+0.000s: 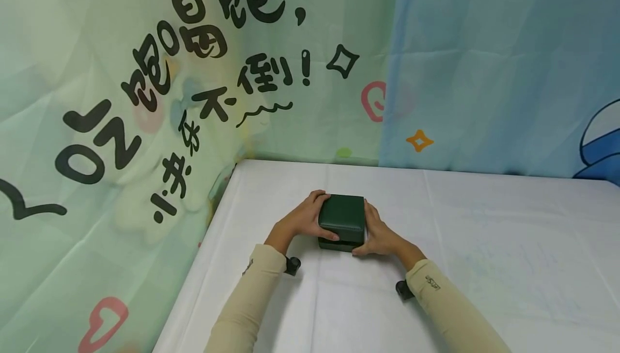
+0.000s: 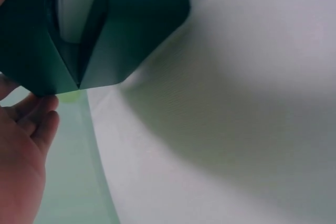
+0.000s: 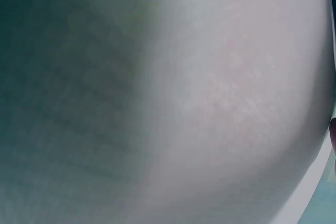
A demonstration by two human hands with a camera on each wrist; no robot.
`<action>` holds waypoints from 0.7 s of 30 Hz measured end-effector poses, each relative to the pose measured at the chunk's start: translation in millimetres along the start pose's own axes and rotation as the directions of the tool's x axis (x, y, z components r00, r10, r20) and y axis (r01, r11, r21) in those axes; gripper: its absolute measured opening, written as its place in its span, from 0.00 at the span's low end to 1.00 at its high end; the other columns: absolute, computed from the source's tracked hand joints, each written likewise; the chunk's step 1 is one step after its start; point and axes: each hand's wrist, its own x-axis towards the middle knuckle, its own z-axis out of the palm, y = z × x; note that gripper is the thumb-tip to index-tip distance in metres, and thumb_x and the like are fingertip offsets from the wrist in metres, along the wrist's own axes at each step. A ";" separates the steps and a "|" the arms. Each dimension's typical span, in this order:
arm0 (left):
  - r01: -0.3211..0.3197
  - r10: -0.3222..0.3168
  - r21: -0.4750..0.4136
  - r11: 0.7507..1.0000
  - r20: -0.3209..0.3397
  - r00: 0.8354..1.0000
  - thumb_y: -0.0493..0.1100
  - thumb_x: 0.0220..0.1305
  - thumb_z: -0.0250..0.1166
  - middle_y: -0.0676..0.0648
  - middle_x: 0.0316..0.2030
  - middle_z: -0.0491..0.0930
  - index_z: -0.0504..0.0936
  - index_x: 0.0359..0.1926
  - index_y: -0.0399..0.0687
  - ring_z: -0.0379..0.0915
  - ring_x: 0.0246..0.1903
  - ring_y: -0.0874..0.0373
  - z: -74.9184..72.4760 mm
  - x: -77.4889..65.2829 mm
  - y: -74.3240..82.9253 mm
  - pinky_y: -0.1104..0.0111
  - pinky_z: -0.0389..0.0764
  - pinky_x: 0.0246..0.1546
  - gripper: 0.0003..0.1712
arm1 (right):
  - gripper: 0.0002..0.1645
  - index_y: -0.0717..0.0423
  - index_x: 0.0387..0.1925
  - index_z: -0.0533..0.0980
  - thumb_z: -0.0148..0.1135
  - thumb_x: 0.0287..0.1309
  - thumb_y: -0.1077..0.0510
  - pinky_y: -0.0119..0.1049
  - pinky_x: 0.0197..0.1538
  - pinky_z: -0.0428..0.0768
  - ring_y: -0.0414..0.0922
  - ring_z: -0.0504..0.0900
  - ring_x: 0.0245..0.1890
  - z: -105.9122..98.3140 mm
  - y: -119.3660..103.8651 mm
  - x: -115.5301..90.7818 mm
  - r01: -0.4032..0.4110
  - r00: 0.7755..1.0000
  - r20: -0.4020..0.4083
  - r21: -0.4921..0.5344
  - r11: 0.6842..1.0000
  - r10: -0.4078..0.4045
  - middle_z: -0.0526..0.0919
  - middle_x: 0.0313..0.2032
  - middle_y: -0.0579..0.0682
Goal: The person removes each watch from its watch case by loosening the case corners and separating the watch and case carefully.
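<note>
We are looking at a dark green lidded box [image 1: 341, 221], and it is sitting on a white cloth-covered table [image 1: 508, 245]. Two hands are holding it, one on each side. The left hand [image 1: 310, 218] is gripping the box from its left, with fingers curling over the far corner and the thumb lying across the front, near the gap under the lid [image 1: 341, 210]. The right hand [image 1: 380, 234] is hugging the right side of the box, with its thumb pressing low on the front. Both hands are clamping on the box.

From the left wrist we are seeing the lid and the bottom making a V shape, and a pale rounded thing [image 2: 79, 11] is peeking out from inside the box (we are not able to tell what it is). From the right wrist we are mostly getting blurry white cloth.

Cream sleeves [image 1: 249, 299] are reaching toward the box from the near side, and small black gadgets [image 1: 293, 265] are sticking out by the wrists, nearer to us than the box. Behind the box and to its left, a green wall cloth [image 1: 300, 138] with big black writing is hanging. Behind the box to the right, a blue wall cloth [image 1: 484, 73] is hanging, and it is showing an orange star [image 1: 413, 140].
</note>
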 end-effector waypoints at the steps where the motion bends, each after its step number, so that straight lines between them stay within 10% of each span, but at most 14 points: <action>1: 0.007 -0.007 0.001 1.000 0.009 1.000 0.61 0.38 0.72 0.45 0.68 0.49 0.52 0.69 0.49 0.57 0.63 0.52 -1.1 1.0 -0.3 0.60 0.65 0.61 0.60 | 0.80 0.61 0.67 0.27 0.78 0.29 0.53 0.65 0.59 0.58 0.69 0.51 0.63 0.0 -0.3 -0.2 -0.001 1.000 0.003 -0.002 1.000 0.001 0.38 0.65 0.70; 21: 0.128 -0.112 -0.095 0.987 0.151 0.982 0.60 0.43 0.69 0.45 0.64 0.57 0.56 0.67 0.49 0.63 0.56 0.54 -26.8 16.6 6.2 0.60 0.67 0.58 0.53 | 0.78 0.54 0.68 0.26 0.77 0.32 0.53 0.67 0.56 0.60 0.72 0.55 0.60 -2.7 -3.0 -1.5 0.021 1.000 0.001 -0.016 1.000 -0.021 0.39 0.65 0.72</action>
